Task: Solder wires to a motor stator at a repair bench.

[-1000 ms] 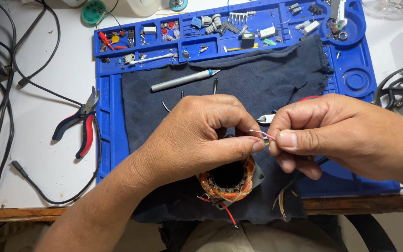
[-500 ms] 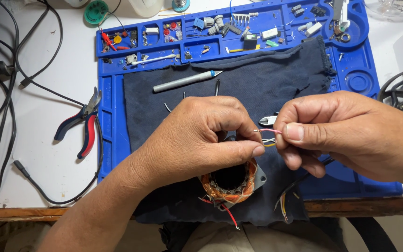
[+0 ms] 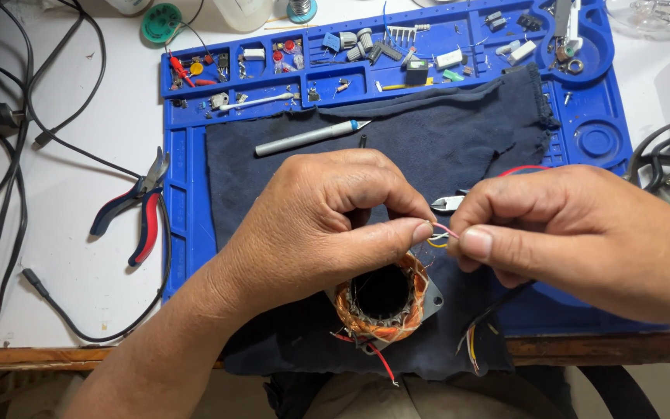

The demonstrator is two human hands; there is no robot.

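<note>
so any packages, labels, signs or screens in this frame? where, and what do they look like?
No screens, signs or readable labels in view.
Closest to packaging, all along the top edge:
Round teal spool, top left, above the blue mat: flat disc, dark centre.
White translucent container, top centre: cut off by the frame, no label visible.
Small spool, right of it: teal rim, grey core.
Both hands, left hand and right hand, pinch thin wires.

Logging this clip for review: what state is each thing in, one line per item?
left hand: pinching the thin wires at thumb and fingertip
right hand: pinching the same wires from the other side
thin wires: held taut between both hands
motor stator: lying on the dark cloth, bore up
pliers: lying slightly open on the table
craft knife: lying flat on the cloth
dark cloth: spread over the blue mat
</note>
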